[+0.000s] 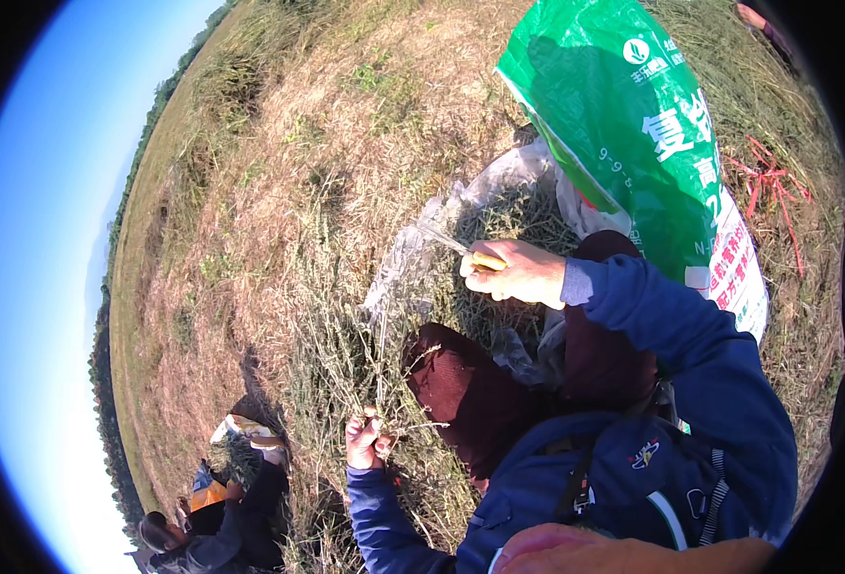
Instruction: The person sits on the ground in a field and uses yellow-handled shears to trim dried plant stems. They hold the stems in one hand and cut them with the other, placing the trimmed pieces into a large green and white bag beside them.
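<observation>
My right hand [512, 273] is closed around a yellow-handled bladed tool [490, 261]. Its thin metal blade points to the upper left; whether it is scissors or a knife I cannot tell. Beneath that hand, cut greenery [512, 215] fills a clear plastic liner [402, 269], which lies around and between my knees. Lower left, my left hand [368, 439] grips several thin, dry, branching plant stems [381, 359] near their lower ends. The stems stick up from the fist, beside my bent knee in dark red trousers [458, 391].
A green woven fertilizer sack [609, 107] bearing writing stands at upper right, next to the liner. Red plastic strings [770, 179] lie beyond it. Cut plants [322, 344] are heaped at my left. Another person [228, 531] sits lower left by a sack; someone's arm [759, 20] shows upper right.
</observation>
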`<action>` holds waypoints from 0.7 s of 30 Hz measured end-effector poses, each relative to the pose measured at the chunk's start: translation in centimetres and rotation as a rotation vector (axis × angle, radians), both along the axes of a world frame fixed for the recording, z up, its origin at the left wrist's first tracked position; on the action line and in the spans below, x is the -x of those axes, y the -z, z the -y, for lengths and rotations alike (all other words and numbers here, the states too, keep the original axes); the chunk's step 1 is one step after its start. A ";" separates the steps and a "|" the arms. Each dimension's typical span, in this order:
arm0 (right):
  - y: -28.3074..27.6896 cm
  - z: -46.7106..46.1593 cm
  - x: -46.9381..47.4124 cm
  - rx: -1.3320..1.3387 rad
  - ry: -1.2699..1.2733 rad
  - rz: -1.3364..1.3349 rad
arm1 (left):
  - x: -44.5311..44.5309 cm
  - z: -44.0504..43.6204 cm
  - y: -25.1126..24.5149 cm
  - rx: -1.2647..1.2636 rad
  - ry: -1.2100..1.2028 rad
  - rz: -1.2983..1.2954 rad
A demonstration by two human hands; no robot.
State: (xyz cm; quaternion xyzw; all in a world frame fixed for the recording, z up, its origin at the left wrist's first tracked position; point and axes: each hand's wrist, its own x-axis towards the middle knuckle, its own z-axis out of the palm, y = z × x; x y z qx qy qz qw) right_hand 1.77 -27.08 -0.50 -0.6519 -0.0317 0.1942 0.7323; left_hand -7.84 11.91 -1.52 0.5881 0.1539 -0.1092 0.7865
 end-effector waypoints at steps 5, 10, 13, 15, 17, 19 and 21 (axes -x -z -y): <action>0.4 0.4 -0.1 0.283 0.008 0.446 | -0.3 0.0 -0.7 -0.001 0.072 -0.055; 0.1 0.1 -1.0 0.533 -0.134 0.579 | 0.0 0.5 -1.1 0.003 0.115 -0.077; -0.1 0.7 -0.3 0.080 -0.078 -0.113 | 0.1 0.6 -1.0 -0.074 0.089 0.032; -0.2 1.6 0.0 -0.023 -0.063 0.006 | 0.2 0.4 -0.9 -0.051 0.055 0.055; 0.0 2.0 -0.2 -0.109 -0.059 -0.090 | 0.0 0.2 -0.8 -0.036 0.053 0.063; 0.3 2.4 0.3 -0.265 -0.074 -0.050 | 0.0 -0.1 -0.7 -0.066 0.008 0.071; 0.8 2.7 0.8 -0.212 -0.120 -0.003 | -0.1 -0.2 -0.7 -0.074 0.018 0.055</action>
